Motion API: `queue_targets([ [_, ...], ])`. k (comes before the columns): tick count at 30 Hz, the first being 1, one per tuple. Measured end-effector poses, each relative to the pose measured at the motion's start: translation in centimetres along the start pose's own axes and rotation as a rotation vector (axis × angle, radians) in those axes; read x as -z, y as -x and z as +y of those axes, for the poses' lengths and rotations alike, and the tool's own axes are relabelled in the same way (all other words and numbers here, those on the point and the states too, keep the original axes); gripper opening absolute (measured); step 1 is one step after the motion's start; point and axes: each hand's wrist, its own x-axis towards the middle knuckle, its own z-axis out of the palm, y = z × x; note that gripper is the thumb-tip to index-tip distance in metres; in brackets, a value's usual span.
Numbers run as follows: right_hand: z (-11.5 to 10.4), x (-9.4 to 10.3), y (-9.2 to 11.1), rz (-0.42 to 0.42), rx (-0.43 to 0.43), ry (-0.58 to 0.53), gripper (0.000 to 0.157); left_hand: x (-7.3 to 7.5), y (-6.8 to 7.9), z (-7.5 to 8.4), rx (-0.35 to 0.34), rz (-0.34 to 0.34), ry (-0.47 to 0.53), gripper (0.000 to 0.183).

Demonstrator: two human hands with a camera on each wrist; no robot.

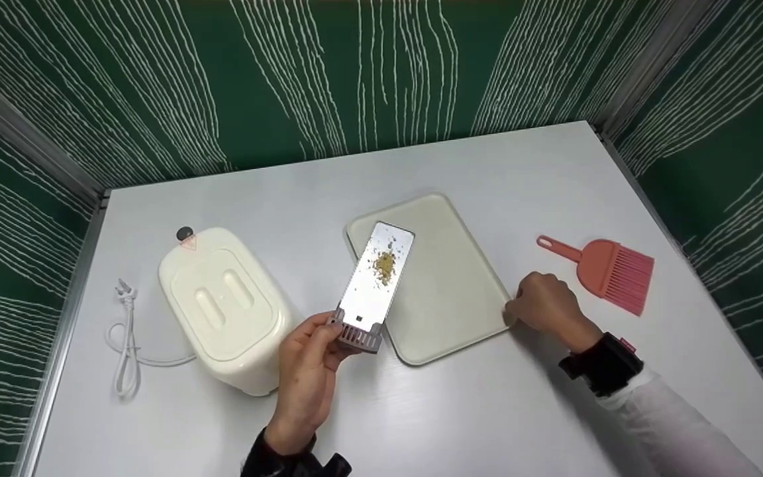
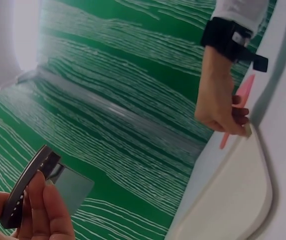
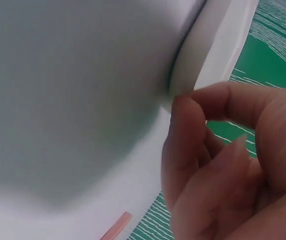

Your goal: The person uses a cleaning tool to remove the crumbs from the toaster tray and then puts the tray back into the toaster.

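Note:
My left hand (image 1: 305, 377) grips the slotted grey handle of a crumb tray (image 1: 366, 298), thumb on top. This shiny metal plate carries a small heap of yellow-brown crumbs (image 1: 384, 266) and overlaps the left part of a cream rectangular tray (image 1: 451, 291) in the head view. At the cream tray's near right corner, my right hand (image 1: 547, 308) pinches the rim between thumb and forefinger. The right wrist view shows that pinch (image 3: 182, 97) close up, the other fingers curled in. From the side, the left wrist view shows the crumb tray's handle (image 2: 25, 187) within the left fingers.
Left of the hands stands a cream toaster (image 1: 236, 318) with a lid on top. Its white cord (image 1: 131, 361) and plug lie at the table's left. A coral hand brush (image 1: 600, 265) rests beyond the right hand. Green walls with white streaks enclose the table.

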Motion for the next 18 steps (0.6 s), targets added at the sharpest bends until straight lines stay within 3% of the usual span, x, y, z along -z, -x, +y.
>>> queue_targets([
  [6, -0.6, -0.4, 0.9, -0.031, 0.009, -0.011, 0.030, -0.1, -0.3, -0.2, 0.004, 0.027, 0.005, 0.021],
  [18, -1.1, -0.7, 1.6, -0.060, 0.009, 0.010, 0.033, -0.3, -0.5, -0.7, -0.018, 0.064, 0.023, 0.029],
])
